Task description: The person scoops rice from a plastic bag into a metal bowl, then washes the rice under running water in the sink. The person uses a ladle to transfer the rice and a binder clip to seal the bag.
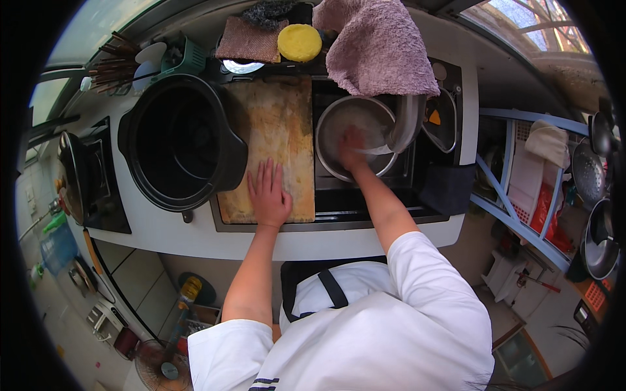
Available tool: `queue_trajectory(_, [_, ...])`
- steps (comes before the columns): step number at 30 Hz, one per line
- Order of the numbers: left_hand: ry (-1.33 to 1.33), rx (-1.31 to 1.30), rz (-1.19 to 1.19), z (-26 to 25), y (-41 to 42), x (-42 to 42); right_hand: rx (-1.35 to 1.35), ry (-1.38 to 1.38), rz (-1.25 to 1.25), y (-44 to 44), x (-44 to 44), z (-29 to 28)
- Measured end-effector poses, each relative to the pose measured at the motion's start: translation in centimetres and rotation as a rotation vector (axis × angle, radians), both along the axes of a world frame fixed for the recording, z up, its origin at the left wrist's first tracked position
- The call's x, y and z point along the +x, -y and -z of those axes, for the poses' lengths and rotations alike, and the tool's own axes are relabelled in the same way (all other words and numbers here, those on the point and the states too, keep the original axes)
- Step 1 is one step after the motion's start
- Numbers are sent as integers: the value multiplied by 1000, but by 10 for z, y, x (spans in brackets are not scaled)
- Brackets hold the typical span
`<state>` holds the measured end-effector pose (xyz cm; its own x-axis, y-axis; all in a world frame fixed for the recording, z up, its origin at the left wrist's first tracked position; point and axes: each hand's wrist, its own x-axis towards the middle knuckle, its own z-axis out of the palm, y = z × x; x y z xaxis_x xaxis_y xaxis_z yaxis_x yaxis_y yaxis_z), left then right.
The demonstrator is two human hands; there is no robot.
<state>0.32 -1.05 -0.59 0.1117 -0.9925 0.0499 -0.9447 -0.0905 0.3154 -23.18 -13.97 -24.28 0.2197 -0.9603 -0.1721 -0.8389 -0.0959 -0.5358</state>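
My left hand rests palm down on a worn wooden cutting board, holding nothing. The board lies over the left part of the sink. To the right, my right hand reaches into a round metal bowl of cloudy liquid inside the basin. Its fingers are blurred beneath the liquid, so whether they grip anything is hidden. A curved faucet stands over the bowl's right side, with a stream of water running from it. Left of the board stands a large black pot, which looks bare inside.
A mauve towel hangs above the faucet. Behind the board lie a yellow round sponge and a brown scouring cloth. Chopsticks stand at the back left, near a stove. A dark cloth drapes over the sink's right edge.
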Motion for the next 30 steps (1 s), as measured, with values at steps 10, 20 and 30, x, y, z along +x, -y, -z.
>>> queue_trajectory(10, [-3, 1, 4, 1, 1, 1, 105, -83, 26, 8, 3, -42])
queue_trajectory(20, [-6, 7, 8, 1, 1, 0, 383, 628, 212, 2, 1, -26])
queue_trajectory(30, [-3, 6, 23, -1, 4, 0, 248, 475, 427, -6, -9, 31])
